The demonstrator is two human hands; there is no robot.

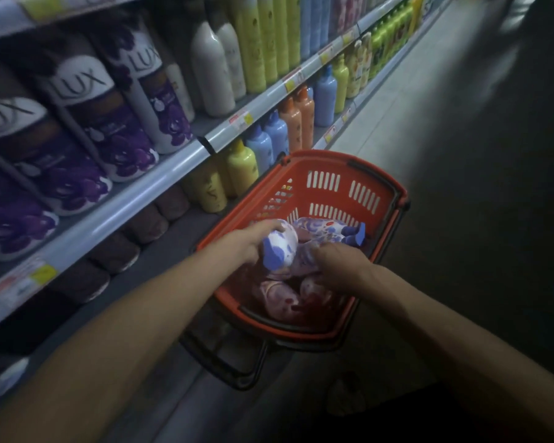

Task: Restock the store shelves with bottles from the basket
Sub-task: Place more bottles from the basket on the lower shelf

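Observation:
A red plastic basket (327, 169) stands on the floor beside the shelves, holding several white bottles with purple flower print. My left hand (253, 239) grips one of these bottles (280, 247) by its body, purple cap pointing toward me, just above the basket. My right hand (336, 265) curls round a second bottle (304, 262) lying in the basket beside it. Another bottle (320, 230) with a purple pump lies at the basket's far end, and two more (279, 295) sit in shadow at the near end.
Shelves run along the left: a row of purple and white Lux bottles (87, 123) above a grey shelf edge (135, 193), brown caps (115, 251) on the shelf below, then yellow, blue and orange bottles (288, 123) farther on. The aisle floor (445, 139) lies right of the basket.

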